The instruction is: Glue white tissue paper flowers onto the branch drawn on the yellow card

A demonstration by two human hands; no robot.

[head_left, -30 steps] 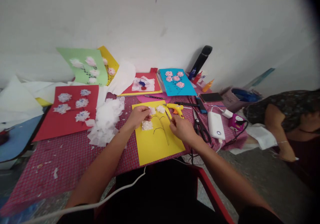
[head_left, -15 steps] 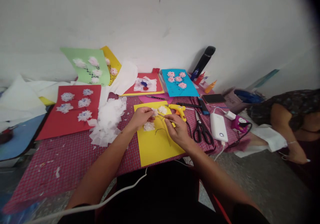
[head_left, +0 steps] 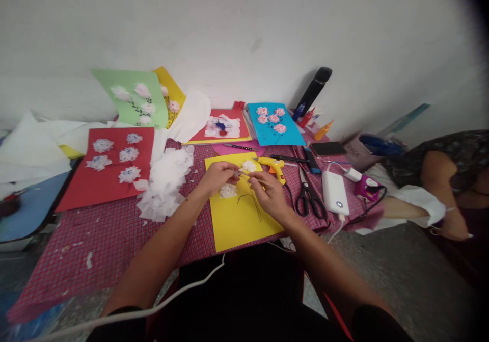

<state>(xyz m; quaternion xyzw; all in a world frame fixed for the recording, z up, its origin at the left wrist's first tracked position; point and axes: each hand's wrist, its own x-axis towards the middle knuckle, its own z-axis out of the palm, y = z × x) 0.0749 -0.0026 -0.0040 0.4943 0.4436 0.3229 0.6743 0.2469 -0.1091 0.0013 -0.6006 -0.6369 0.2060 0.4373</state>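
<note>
Over a yellow sheet of card (head_left: 237, 230), my left hand (head_left: 219, 177) pinches a small piece of white tissue paper, mostly hidden by the fingers. My right hand (head_left: 268, 191) grips a thin stick (head_left: 263, 181), whose tip meets the left fingertips. Two white tissue-paper flowers rest on the card: one flower (head_left: 228, 191) just below my left hand, another flower (head_left: 249, 165) beyond both hands. Curved stem lines (head_left: 254, 202) are drawn on the card beneath my right hand.
A yellow glue gun (head_left: 275, 166), black-handled scissors (head_left: 308, 199) and a white power bank (head_left: 335, 193) lie to the right. Cut tissue paper (head_left: 168, 176) is heaped left. Finished flower cards, such as a red card (head_left: 82, 189), stand around. Another person's arm (head_left: 439, 189) is at far right.
My left fingers have closed further over the white tissue piece, which shows less now. The stick's tip has come up to the left fingertips.
</note>
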